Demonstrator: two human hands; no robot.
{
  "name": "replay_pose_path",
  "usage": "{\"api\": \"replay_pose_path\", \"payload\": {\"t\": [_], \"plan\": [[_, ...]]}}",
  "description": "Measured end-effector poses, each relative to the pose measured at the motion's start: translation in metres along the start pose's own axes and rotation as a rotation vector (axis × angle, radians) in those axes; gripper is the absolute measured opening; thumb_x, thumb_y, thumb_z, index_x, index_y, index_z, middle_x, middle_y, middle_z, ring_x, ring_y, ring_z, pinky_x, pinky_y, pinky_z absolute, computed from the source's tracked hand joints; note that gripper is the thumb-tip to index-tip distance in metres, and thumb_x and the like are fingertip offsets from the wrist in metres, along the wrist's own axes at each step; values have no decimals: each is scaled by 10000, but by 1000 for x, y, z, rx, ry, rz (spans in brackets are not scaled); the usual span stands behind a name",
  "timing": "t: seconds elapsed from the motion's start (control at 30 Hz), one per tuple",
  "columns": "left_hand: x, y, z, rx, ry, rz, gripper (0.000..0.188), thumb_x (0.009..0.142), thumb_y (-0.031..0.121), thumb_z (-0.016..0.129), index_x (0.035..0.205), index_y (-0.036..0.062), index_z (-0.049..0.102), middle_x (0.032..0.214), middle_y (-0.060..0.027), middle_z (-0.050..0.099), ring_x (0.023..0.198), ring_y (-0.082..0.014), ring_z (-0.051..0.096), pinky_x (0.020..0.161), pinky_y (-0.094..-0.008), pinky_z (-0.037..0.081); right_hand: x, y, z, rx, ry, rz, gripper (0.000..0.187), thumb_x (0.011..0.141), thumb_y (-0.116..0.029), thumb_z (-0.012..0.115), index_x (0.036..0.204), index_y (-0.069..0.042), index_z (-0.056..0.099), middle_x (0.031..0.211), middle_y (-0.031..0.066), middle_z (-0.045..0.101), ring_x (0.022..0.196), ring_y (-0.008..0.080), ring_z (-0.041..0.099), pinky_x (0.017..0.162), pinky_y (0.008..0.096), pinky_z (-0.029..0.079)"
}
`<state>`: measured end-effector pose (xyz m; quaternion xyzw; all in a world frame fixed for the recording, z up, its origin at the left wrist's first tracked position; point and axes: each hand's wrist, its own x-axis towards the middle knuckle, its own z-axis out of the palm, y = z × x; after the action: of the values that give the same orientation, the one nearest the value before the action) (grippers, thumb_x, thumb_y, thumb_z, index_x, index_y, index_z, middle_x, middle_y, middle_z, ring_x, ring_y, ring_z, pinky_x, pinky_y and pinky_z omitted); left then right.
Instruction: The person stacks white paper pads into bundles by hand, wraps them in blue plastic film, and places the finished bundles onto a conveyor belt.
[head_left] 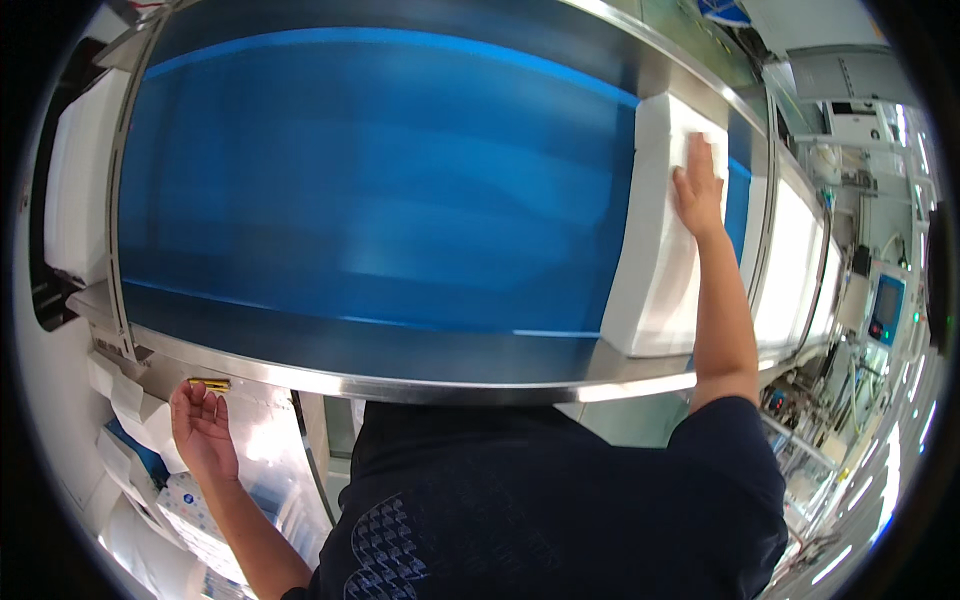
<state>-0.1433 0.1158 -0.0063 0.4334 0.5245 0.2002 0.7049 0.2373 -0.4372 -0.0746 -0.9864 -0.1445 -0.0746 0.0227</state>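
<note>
A white block (652,265) lay across the blue conveyor belt (370,190) close to the right end, its long sides running from the belt's far edge to its near edge and its near end beside the metal rail (450,388). The right hand (703,185) lay on top of the block, toward the end by the far edge, with the fingers pointing away from the body and the thumb held out to the left; it was spread rather than closed around anything, and the fingertips were a little blurred. The left hand (205,432) was off the belt, below the near left corner of the conveyor, palm turned up, loosely open with the fingers half bent. A small yellow and dark piece (212,384) showed right at those fingertips; whether they touched it could not be told. Beyond the conveyor's left edge stood another white block-shaped thing (80,185), well apart from both hands. The person's dark shirt (560,500) was close to the near rail, and past the right end a blue-framed screen (886,310) faced the line.
</note>
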Motion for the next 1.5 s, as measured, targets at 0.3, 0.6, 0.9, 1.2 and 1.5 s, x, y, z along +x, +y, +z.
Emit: {"api": "replay_pose_path", "payload": {"t": [0.3,0.6,0.9,1.2,1.5], "plan": [[5,-6,-24,-7,-87,-59,268,910,224,463,1123,73,524,1029,-53,578,877,-131,560,833,-294,464,-43,53,-10,147,79,281,733,851,-531,357,1404,-113,118,1457,128,116,1345,291,112,1028,544,173],[8,-24,-36,0,12,-34,289,903,231,478,1129,52,505,973,-54,577,831,-132,552,813,-289,471,-137,70,-12,-167,-134,648,792,807,-495,493,1393,-83,155,1440,139,180,1329,297,169,1034,511,186],[-4,-39,-52,-42,9,60,258,891,223,499,1070,38,509,925,-50,573,795,-131,535,778,-282,467,-86,11,-46,439,-45,1308,756,743,-347,609,1328,2,280,1346,190,334,1216,324,362,1000,385,290],[-65,-61,-133,39,260,125,199,822,162,545,993,61,548,868,-48,564,732,-128,513,683,-264,446,-31,-292,-76,1146,9,-167,549,815,-198,565,1309,-62,367,1357,132,358,1258,256,328,995,368,287],[-139,-95,-264,-307,327,405,127,873,107,522,929,14,587,825,-71,623,733,-128,575,693,-263,476,-250,-533,-104,1150,-772,-974,328,783,-103,563,1108,-54,549,1101,107,568,1015,231,541,885,359,404]]}}
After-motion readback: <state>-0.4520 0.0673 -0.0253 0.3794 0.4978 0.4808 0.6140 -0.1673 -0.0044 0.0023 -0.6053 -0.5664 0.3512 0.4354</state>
